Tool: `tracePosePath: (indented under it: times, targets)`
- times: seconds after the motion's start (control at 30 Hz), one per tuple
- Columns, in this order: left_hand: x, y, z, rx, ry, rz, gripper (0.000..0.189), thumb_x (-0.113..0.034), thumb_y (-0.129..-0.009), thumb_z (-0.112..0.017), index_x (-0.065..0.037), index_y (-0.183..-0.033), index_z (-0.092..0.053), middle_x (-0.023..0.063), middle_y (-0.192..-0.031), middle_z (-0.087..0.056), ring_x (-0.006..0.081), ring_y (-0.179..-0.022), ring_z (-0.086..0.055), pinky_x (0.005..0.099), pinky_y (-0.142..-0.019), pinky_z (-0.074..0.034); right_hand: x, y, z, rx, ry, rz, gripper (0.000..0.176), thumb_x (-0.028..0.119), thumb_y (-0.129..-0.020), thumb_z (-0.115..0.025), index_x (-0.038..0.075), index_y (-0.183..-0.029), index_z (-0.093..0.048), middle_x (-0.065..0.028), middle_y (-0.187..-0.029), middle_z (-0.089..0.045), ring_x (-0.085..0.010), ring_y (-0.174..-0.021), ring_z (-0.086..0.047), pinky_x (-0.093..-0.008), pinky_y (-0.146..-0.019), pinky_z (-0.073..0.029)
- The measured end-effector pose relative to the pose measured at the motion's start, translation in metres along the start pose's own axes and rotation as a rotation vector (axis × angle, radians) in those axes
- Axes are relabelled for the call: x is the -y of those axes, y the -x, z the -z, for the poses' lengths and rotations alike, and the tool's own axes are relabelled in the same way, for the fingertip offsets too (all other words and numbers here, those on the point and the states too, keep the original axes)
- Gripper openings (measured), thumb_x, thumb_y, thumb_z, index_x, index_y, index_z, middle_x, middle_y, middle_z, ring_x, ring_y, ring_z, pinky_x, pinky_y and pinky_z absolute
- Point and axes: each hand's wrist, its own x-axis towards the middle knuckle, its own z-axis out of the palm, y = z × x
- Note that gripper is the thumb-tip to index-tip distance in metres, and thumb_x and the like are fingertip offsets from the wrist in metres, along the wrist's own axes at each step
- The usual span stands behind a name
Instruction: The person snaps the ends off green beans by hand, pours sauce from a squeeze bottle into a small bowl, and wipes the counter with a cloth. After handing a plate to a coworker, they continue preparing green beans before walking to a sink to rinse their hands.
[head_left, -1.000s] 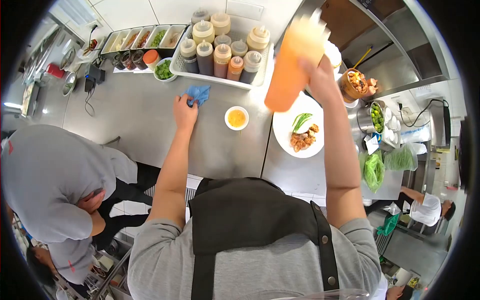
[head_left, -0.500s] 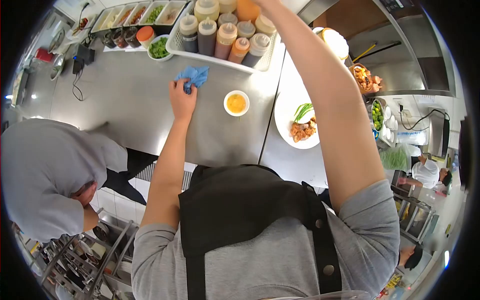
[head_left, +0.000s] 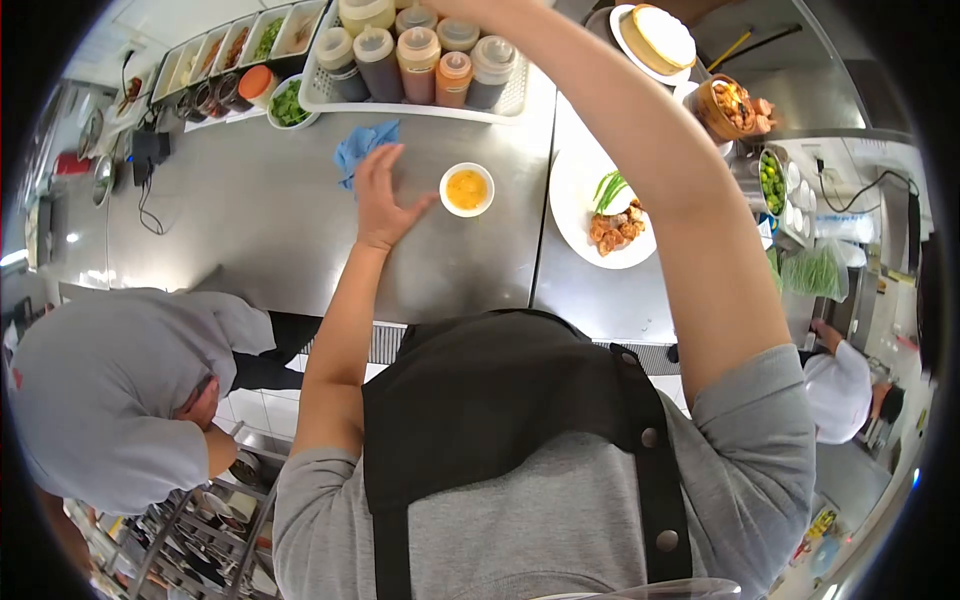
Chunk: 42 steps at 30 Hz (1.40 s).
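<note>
My left hand is above the steel counter with its fingers spread and nothing in it. Its thumb reaches towards a small white bowl that holds a yellow-orange mixture. Just beyond the fingertips lies a crumpled blue cloth. My right forearm stretches across the upper right to the top edge, over the squeeze bottles in a white basket. The right hand itself is cut off there. Under that arm, partly covered, is a white plate with browned food pieces and green stalks.
A bowl of chopped greens, an orange-lidded jar and ingredient trays line the back left. A wooden bowl of food stands at the upper right. A co-worker bends close on the left; another person is farther right.
My left hand has let go of the blue cloth and spread its fingers beside the small bowl. My right arm's far end has shifted left along the top edge. The view has shifted slightly.
</note>
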Motion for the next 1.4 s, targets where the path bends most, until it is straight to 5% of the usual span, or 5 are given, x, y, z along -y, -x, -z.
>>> tracePosePath:
  times: [0.23,0.4,0.67,1.17,1.4]
  targets:
    - [-0.047,-0.022,-0.001,0.554,0.108,-0.062,0.117,-0.021,-0.053,-0.09,-0.01,-0.151,-0.027,0.0156,-0.147,-0.041,0.0348,-0.136,-0.039,0.0446,-0.111,-0.035,0.011,0.245,0.011,0.256,-0.229,0.223,0.011,0.011,-0.085,-0.06,0.0,-0.088,-0.058,-0.015,-0.089,-0.057,-0.0354,-0.088,-0.06,-0.0448,-0.076,-0.052]
    - [-0.049,-0.038,-0.013,0.686,0.141,-0.127,0.116,-0.004,-0.055,-0.084,-0.013,-0.153,-0.022,0.0158,-0.143,-0.044,0.035,-0.133,-0.042,0.0441,-0.108,-0.038,-0.012,0.356,-0.032,0.437,-0.207,0.227,0.03,0.002,-0.08,-0.056,-0.004,-0.108,-0.061,-0.0185,-0.119,-0.059,-0.0335,-0.118,-0.054,-0.0403,-0.1,-0.045]
    - [-0.056,-0.05,-0.021,0.81,0.115,-0.162,0.122,-0.004,-0.051,-0.086,-0.01,-0.153,-0.019,0.018,-0.139,-0.047,0.0386,-0.128,-0.045,0.0436,-0.109,-0.038,0.008,0.366,-0.064,0.228,0.059,0.366,0.038,0.009,-0.087,-0.05,-0.007,-0.122,-0.055,-0.0177,-0.133,-0.05,-0.031,-0.13,-0.046,-0.0438,-0.107,-0.04]
    - [-0.053,-0.021,0.012,0.634,0.193,0.14,0.13,-0.01,-0.05,-0.091,-0.012,-0.155,-0.015,0.0184,-0.148,-0.039,0.0358,-0.136,-0.038,0.0418,-0.114,-0.034,-0.006,0.376,-0.066,0.277,0.036,0.293,0.002,0.003,-0.072,-0.059,0.004,-0.071,-0.059,-0.0112,-0.084,-0.055,-0.0261,-0.088,-0.057,-0.0363,-0.073,-0.052]
    - [-0.052,0.013,0.031,0.561,0.112,0.251,0.13,-0.01,-0.052,-0.091,-0.012,-0.155,-0.013,0.0201,-0.145,-0.041,0.0384,-0.135,-0.037,0.0436,-0.114,-0.033,-0.005,0.312,-0.045,0.131,-0.458,-0.145,0.006,-0.002,-0.077,-0.06,-0.002,-0.079,-0.065,-0.019,-0.078,-0.062,-0.0333,-0.073,-0.063,-0.0391,-0.07,-0.053]
